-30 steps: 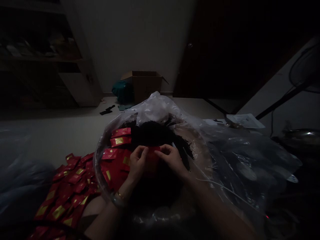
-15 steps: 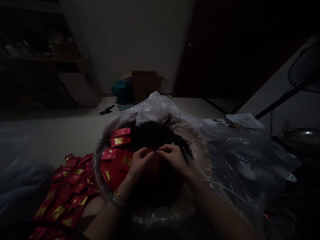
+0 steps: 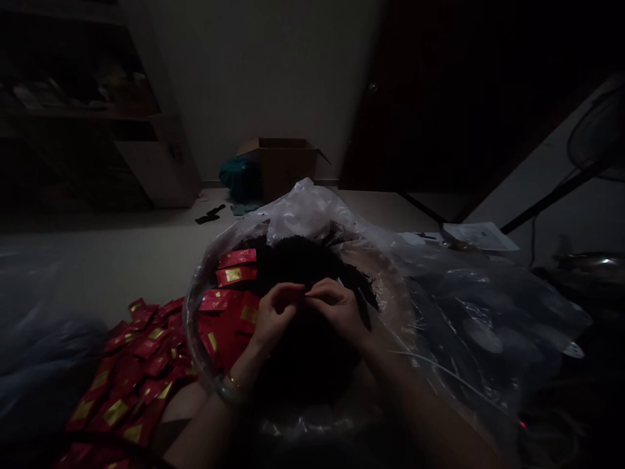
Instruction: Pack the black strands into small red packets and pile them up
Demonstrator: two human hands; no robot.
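My left hand (image 3: pixel 277 314) is closed in a pinch, with a dim red packet (image 3: pixel 293 294) partly visible at its fingers. Right beside it, my right hand (image 3: pixel 338 307) pinches at the same spot, thumb and forefinger together. Most of this packet is hidden in the dark. Beneath both hands lies a heap of dark, loose leaf-like material (image 3: pixel 305 257) in a round container lined with clear plastic (image 3: pixel 195 280). Several red packets with gold labels (image 3: pixel 237 275) rest inside the container's left side.
A large pile of red packets (image 3: pixel 117 397) lies outside the container at the left. Clear plastic sheeting (image 3: pixel 469 306) spreads to the right. Behind stand an open cardboard box (image 3: pixel 288 166) and a teal bag (image 3: pixel 240 179). Shelves (image 3: pixel 83 117) line the left wall.
The red packet hung flat below my fingertips before; now its face no longer shows there. My left fingers have risen slightly and curled. Both hands stay close together.
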